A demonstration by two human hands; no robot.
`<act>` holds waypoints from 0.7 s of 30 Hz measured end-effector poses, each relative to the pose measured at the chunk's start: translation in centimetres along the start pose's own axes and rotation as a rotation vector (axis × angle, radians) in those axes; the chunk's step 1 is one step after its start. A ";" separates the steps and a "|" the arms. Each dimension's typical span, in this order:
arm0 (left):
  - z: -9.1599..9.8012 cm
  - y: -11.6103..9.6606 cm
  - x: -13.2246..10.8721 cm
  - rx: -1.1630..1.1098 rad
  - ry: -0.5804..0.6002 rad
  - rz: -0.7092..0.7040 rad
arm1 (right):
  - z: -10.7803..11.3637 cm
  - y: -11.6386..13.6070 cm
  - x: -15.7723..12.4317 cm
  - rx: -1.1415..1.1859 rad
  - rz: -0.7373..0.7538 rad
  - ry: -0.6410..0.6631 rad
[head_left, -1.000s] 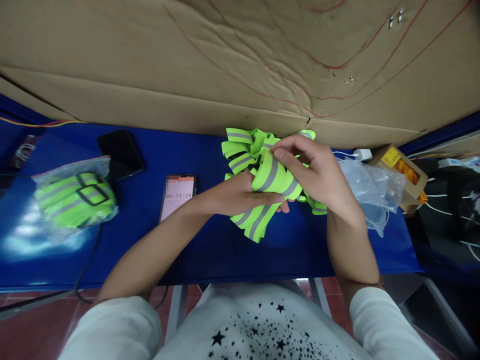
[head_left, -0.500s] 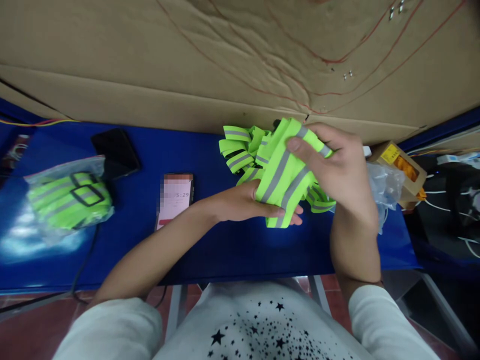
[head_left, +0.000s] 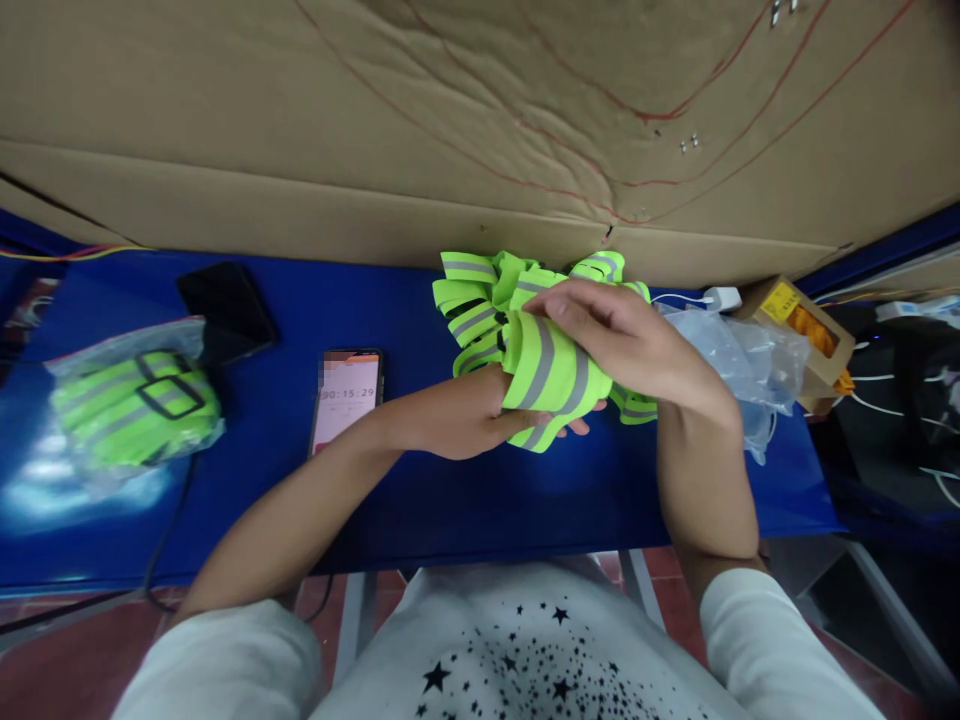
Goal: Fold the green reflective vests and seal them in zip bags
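My left hand (head_left: pixel 476 418) holds a folded bundle of neon-green reflective strap (head_left: pixel 561 372) with grey stripes. The fingers of that hand come out from under the bundle, and most of its palm is hidden. Over the top edge of the strap curl the fingers of my right hand (head_left: pixel 619 328), gripping it from above; their tips are partly out of sight. Behind the bundle, more looped reflective strap (head_left: pixel 469 292) of the same kind lies in a loose pile on the blue table (head_left: pixel 420 510).
At left are a clear bag of folded strap with a black buckle (head_left: pixel 139 405) and a black phone (head_left: pixel 227 308). A lit phone (head_left: pixel 346 385) lies by my left forearm. To the right are clear plastic bags (head_left: pixel 731 350) and a cardboard box (head_left: pixel 806 325). Cardboard (head_left: pixel 300 215) stands behind.
My right hand has moved left and bent over the strap's upper end. The flat folded strap now curves into a rounder bundle in my left hand.
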State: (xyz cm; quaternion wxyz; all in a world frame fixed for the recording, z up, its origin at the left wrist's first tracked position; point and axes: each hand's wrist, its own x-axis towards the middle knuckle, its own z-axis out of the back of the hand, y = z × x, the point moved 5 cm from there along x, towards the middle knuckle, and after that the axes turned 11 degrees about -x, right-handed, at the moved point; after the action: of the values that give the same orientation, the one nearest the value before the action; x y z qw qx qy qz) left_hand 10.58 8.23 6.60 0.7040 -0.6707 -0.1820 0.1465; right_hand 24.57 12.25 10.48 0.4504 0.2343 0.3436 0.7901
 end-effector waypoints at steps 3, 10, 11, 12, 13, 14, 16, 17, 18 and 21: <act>0.6 0.4 -0.4 0.169 -0.062 0.053 | -1.2 0.8 -0.6 -0.165 0.112 0.228; 1.5 0.6 -0.2 -0.146 -0.142 0.071 | -1.4 1.4 -0.4 -0.305 0.080 0.022; 1.3 0.6 0.0 -0.277 -0.102 0.103 | -1.2 1.5 -0.4 -0.305 0.064 -0.017; 0.9 0.6 0.1 -0.391 -0.054 0.142 | -1.0 1.6 -0.5 -0.298 0.060 -0.040; 0.5 0.5 0.2 -0.482 -0.012 0.180 | -0.7 1.7 -0.5 -0.282 0.065 -0.052; 0.2 0.6 0.3 -0.552 0.013 0.213 | -0.5 1.7 -0.6 -0.255 0.068 -0.061; -0.1 0.8 0.3 -0.636 0.022 0.247 | 0.1 1.6 -0.7 -0.186 0.064 -0.078; -0.2 1.0 0.3 -0.631 0.013 0.250 | 0.3 1.5 -0.7 -0.156 0.054 -0.081; 0.0 1.2 0.3 -0.591 -0.006 0.248 | 0.4 1.3 -0.7 -0.133 0.041 -0.074; 0.7 1.8 0.2 -0.376 -0.073 0.230 | 0.4 1.1 -0.6 -0.096 0.032 -0.026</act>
State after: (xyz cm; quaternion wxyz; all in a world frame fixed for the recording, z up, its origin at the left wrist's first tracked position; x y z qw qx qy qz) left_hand 10.49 9.06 4.80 0.5381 -0.8008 -0.1538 0.2134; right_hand 24.51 11.44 11.50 0.4531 0.2281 0.2954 0.8096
